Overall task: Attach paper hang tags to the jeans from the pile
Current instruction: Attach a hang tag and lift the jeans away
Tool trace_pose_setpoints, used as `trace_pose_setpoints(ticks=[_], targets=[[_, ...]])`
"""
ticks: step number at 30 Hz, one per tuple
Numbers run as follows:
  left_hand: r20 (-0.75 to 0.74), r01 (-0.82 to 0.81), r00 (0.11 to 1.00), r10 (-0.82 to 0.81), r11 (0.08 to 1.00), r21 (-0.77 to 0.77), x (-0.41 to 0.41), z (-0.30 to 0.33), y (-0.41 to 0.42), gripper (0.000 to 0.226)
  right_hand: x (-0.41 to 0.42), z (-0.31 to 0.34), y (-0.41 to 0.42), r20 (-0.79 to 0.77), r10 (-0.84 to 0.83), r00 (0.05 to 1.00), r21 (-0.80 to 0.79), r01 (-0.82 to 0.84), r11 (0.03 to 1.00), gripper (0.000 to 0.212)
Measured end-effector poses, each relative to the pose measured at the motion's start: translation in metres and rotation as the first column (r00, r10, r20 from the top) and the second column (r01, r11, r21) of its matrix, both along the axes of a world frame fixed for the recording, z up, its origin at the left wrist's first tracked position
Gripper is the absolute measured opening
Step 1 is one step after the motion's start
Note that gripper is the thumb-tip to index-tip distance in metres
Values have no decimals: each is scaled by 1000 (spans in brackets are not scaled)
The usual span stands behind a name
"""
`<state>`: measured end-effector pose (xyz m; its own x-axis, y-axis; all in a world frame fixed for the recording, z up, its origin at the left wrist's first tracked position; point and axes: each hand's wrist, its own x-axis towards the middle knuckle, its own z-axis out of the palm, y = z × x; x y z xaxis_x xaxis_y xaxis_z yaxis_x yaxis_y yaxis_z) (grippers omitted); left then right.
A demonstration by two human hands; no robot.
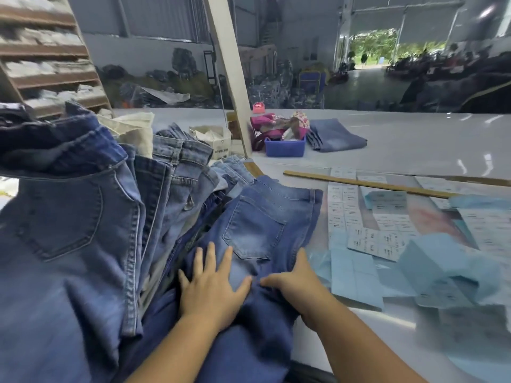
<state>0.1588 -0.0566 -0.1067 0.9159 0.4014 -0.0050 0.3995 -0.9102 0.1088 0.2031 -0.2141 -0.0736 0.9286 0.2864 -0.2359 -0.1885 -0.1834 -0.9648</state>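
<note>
A pair of mid-blue jeans (265,217) lies back side up in front of me, its rear pocket showing. My left hand (213,283) rests flat on the denim just below that pocket, fingers spread. My right hand (296,283) lies at the jeans' right edge, thumb on top, fingers tucked down over the fabric's edge. A pile of more jeans (83,217) rises on the left. White printed hang tags (373,225) and light blue paper sheets (356,277) are spread on the table to the right.
A long wooden stick (367,183) lies across the white table (428,145) behind the tags. Farther back stand a blue basket (284,147) with pink items, a folded pair of jeans (334,134) and a small white box (218,142). A slanted white post (229,78) rises mid-table.
</note>
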Motion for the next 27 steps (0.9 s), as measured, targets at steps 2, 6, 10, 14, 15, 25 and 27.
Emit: trace_pose_setpoints(ticks=[2,6,10,14,15,25,27], targets=[[1,-18,1000,18,1000,6,5,-4,1,81,-11,1,-6,-57,-18,998,-44,16,999,96],[30,-7,1000,9,998,-64,10,0,2,81,-48,1,-4,-176,79,981,58,-70,996,108],[287,-60,948,141,960,-273,-15,9,10,77,-47,-3,-7,-126,-101,987,144,118,982,91],[123,-159,975,183,971,-180,-51,14,24,56,-31,15,1,-35,-136,990,159,139,977,114],[64,-145,986,151,985,-93,-55,19,25,52,-31,16,4,-51,-151,987,150,157,976,112],[301,-91,935,188,946,-310,-54,88,42,14,-27,31,-19,-144,-273,951,46,282,958,79],[197,-120,966,166,966,-228,-58,95,43,7,-28,40,-17,-115,-266,957,49,273,961,77]])
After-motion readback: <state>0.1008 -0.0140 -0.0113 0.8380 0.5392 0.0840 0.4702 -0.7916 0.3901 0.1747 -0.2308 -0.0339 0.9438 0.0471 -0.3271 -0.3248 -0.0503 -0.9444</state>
